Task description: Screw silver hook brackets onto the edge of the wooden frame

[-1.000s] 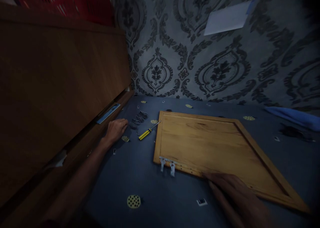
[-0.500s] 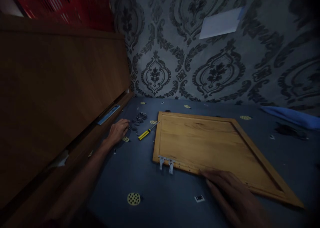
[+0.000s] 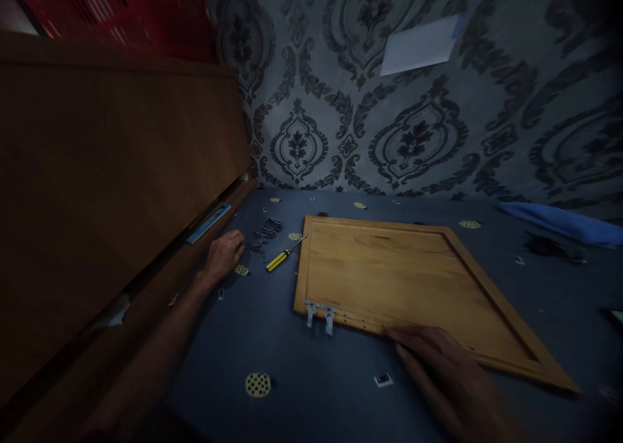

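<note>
A framed wooden cabinet door (image 3: 379, 268) lies flat on the dark blue patterned sheet. Two metal hinges (image 3: 320, 314) sit along its near edge, at the left end, with small holes beside them. My right hand (image 3: 445, 371) pinches that near edge, fingers on top and thumb lower. My left hand (image 3: 226, 255) is closed, its fingers curled beside a loose pile of small metal parts (image 3: 268, 229); anything inside is hidden. Between the pile and the door lies a yellow-handled screwdriver (image 3: 278, 260), its tip at the door's left edge.
A brown wooden cabinet (image 3: 117, 157) walls off the left side, with a red plastic basket (image 3: 160, 18) on top. A blue strip (image 3: 209, 224) lies on its lower ledge. Patterned wallpaper (image 3: 296, 144) stands behind. Far right are a blue cloth (image 3: 559, 222) and a dark object (image 3: 555, 248).
My left hand has drawn slightly back from the metal parts, and its fingers have curled in. My right hand stays at the door's edge. The view has shifted slightly.
</note>
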### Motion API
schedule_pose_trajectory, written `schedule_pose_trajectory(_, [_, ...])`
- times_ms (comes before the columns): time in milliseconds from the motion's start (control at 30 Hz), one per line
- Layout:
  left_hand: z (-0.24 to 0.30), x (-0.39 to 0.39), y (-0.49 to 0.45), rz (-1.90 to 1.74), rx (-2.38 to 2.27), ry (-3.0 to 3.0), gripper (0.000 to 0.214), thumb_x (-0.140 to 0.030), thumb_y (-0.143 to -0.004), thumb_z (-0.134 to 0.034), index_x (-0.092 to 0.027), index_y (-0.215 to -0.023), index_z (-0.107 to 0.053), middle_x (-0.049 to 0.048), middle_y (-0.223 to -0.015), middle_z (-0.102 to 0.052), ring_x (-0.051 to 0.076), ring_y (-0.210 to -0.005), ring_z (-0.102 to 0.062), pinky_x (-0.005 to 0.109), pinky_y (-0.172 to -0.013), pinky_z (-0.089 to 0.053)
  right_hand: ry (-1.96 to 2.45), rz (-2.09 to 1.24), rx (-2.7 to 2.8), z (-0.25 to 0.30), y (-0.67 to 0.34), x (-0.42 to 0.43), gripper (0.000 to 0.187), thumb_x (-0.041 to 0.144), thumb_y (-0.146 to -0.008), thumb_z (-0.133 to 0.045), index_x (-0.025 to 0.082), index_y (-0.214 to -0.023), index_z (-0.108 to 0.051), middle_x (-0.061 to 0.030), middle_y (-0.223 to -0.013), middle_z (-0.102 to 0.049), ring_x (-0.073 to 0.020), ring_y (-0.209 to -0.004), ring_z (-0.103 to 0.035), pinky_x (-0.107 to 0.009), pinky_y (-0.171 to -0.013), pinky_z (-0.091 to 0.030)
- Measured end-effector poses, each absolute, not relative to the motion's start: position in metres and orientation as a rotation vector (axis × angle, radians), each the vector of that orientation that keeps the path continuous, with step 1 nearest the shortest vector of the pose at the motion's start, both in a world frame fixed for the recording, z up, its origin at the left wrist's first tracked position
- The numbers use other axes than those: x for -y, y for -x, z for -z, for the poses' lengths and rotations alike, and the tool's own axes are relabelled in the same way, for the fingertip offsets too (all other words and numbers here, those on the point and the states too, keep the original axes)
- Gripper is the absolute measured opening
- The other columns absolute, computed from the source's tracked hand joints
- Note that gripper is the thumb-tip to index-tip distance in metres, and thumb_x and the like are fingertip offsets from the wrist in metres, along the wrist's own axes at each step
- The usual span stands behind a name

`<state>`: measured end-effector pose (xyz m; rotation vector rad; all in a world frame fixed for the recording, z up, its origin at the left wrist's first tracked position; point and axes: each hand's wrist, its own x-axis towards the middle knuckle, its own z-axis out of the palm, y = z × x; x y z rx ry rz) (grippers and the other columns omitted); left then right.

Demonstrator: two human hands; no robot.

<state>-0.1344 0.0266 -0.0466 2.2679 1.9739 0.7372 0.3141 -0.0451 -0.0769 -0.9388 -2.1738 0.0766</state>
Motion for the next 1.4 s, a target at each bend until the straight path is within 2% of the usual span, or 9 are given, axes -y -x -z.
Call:
schedule_pose_trajectory(133, [0.034,-0.026,0.122,-0.839,-1.811,-2.169,0.029,-0.036,-0.1,-0.065,-0.015,-0.12,-0.065,0.0095,-0.12,-0.067,0.023,-0.105,-0.067,0.044,-0.091,-0.059,0.874,0.015,2.132,0.071,-0.309,0.045,0.021,0.028,-0.102,-0.054,0.025,-0.112,-0.072,-0.0055,-0.097,-0.076,-0.0214,-0.085,-0.075,-0.034,-0.074,-0.063])
schedule_pose_trajectory(267, [0.016,-0.019,0.089,-0.782,-1.452,-2.042,0.025,-0.036,-0.094,-0.069,-0.013,-0.085,-0.066,0.0062,-0.094,-0.071,0.019,-0.089,-0.068,0.032,-0.078,-0.057,0.799,0.066,2.109,0.06,-0.295,0.052,0.021,0.023,-0.102,-0.055,0.024,-0.116,-0.07,-0.0066,-0.101,-0.076,-0.0212,-0.09,-0.075,-0.034,-0.078,-0.063])
schedule_pose_trajectory(433, [-0.007,-0.002,0.044,-0.637,-1.077,-1.831,0.033,-0.047,-0.087,-0.07,-0.015,-0.083,-0.063,0.0043,-0.085,-0.069,0.014,-0.072,-0.062,0.024,-0.064,-0.051,0.791,-0.102,2.204,0.033,-0.264,0.067,0.043,0.017,-0.104,-0.049,0.025,-0.146,-0.053,-0.0098,-0.116,-0.072,-0.022,-0.105,-0.072,-0.035,-0.087,-0.063])
schedule_pose_trajectory(567, [-0.017,0.006,0.024,-0.523,-0.92,-1.713,0.036,-0.049,-0.087,-0.072,-0.016,-0.084,-0.059,0.0025,-0.078,-0.066,0.013,-0.07,-0.061,0.023,-0.062,-0.051,0.78,-0.277,2.21,0.023,-0.243,0.069,0.045,0.019,-0.106,-0.045,0.024,-0.151,-0.046,-0.0095,-0.112,-0.069,-0.0204,-0.102,-0.071,-0.032,-0.086,-0.063])
schedule_pose_trajectory(700, [-0.018,0.011,0.015,-0.468,-0.859,-1.655,0.035,-0.048,-0.088,-0.072,-0.015,-0.086,-0.059,0.0007,-0.076,-0.063,0.012,-0.069,-0.059,0.024,-0.064,-0.05,0.73,-0.409,2.147,0.031,-0.235,0.068,0.038,0.015,-0.105,-0.049,0.024,-0.142,-0.055,-0.0067,-0.106,-0.07,-0.0179,-0.096,-0.071,-0.031,-0.083,-0.062])
schedule_pose_trajectory(833, [-0.012,0.016,0.008,-0.449,-0.847,-1.628,0.032,-0.046,-0.089,-0.071,-0.015,-0.087,-0.06,-0.0004,-0.077,-0.061,0.011,-0.067,-0.056,0.023,-0.063,-0.048,0.725,-0.573,2.109,0.04,-0.236,0.071,0.023,0.018,-0.105,-0.051,0.02,-0.12,-0.067,-0.0061,-0.101,-0.073,-0.0165,-0.091,-0.072,-0.03,-0.08,-0.061])
schedule_pose_trajectory(933, [-0.007,0.019,0.001,-0.448,-0.85,-1.636,0.028,-0.042,-0.089,-0.07,-0.015,-0.088,-0.062,-0.0005,-0.077,-0.061,0.011,-0.067,-0.055,0.023,-0.063,-0.046,0.757,-0.731,2.081,0.042,-0.236,0.077,0.02,0.023,-0.105,-0.052,0.018,-0.104,-0.071,-0.0042,-0.089,-0.073,-0.0147,-0.077,-0.069,-0.027,-0.072,-0.058])
schedule_pose_trajectory(1167, [-0.01,0.026,-0.017,-0.588,-1.027,-1.81,0.02,-0.037,-0.095,-0.063,-0.017,-0.096,-0.065,0.0012,-0.085,-0.066,0.015,-0.078,-0.059,0.026,-0.067,-0.042,1.066,-1.217,1.68,0.044,-0.233,0.089,0.019,0.033,-0.094,-0.06,0.021,-0.084,-0.07,0.0029,-0.059,-0.062,-0.0128,-0.055,-0.059,-0.024,-0.056,-0.046])
schedule_pose_trajectory(1400, [0.003,0.028,-0.024,-0.575,-1.01,-2.259,0.027,-0.039,-0.093,-0.071,-0.02,-0.112,-0.066,0.0057,-0.105,-0.065,0.024,-0.103,-0.059,0.036,-0.088,-0.049,1.165,-1.466,1.324,0.05,-0.236,0.078,0.027,0.045,-0.085,-0.066,0.02,-0.076,-0.066,0.0021,-0.058,-0.061,-0.0083,-0.041,-0.047,-0.023,-0.044,-0.035])
